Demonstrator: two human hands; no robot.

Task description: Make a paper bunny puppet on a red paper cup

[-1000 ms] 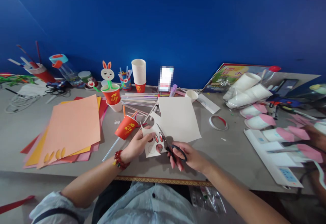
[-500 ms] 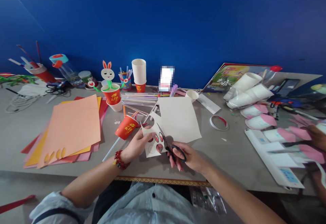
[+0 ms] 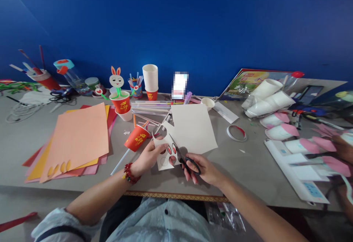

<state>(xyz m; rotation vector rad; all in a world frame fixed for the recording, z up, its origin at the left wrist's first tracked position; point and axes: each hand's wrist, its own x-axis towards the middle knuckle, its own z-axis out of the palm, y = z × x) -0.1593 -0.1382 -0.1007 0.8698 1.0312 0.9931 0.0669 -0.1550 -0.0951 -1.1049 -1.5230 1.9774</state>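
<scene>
Gripping black scissors [image 3: 182, 159] with my right hand [image 3: 206, 166], forearm [image 3: 245, 196] slanting in from my view's lower right, left hand [image 3: 146, 157] pinching cut white paper [image 3: 165, 139], thumb [image 3: 161, 148] uppermost.

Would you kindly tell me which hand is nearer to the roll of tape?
Right. The right hand, holding the scissors, is left of and nearer the body than the roll of tape; the left hand, gripping paper, is farther left.

The scissors [image 3: 181, 160] have shifted very slightly.
</scene>
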